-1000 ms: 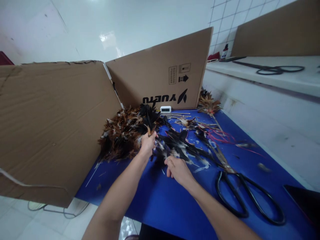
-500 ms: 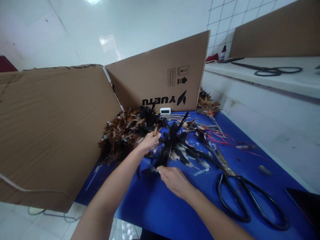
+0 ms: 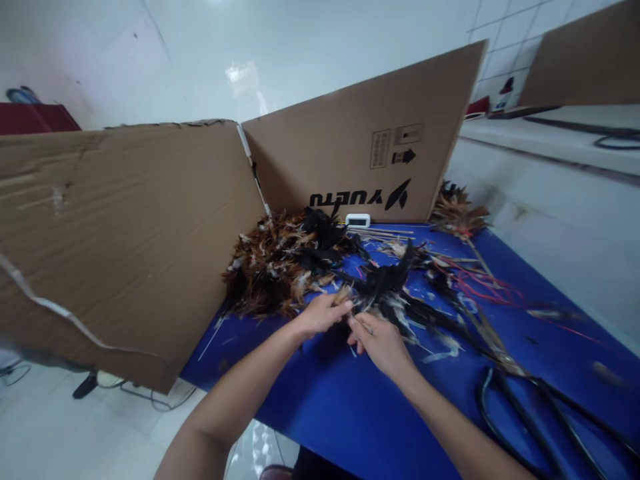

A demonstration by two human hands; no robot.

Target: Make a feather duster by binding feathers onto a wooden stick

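A heap of brown and black feathers [image 3: 280, 263] lies on the blue table [image 3: 350, 413] against the cardboard. My left hand [image 3: 320, 313] and my right hand [image 3: 379, 341] meet at the middle of the table. Both pinch the quill ends of a small bunch of black feathers [image 3: 385, 280] that fans up and to the right. More loose dark feathers [image 3: 435, 313] are scattered to the right of my hands.
Cardboard sheets stand as a screen: one at the left [image 3: 115, 233], one printed at the back [image 3: 365, 160]. Large black scissors [image 3: 540, 407] lie at the right front. A small white device [image 3: 358, 219] and thin sticks [image 3: 385, 231] sit by the back cardboard. A white ledge [image 3: 550, 193] runs along the right.
My left hand has left the brown heap and come down to meet my right hand. The black bunch now lies across both hands. The view has turned to the left.
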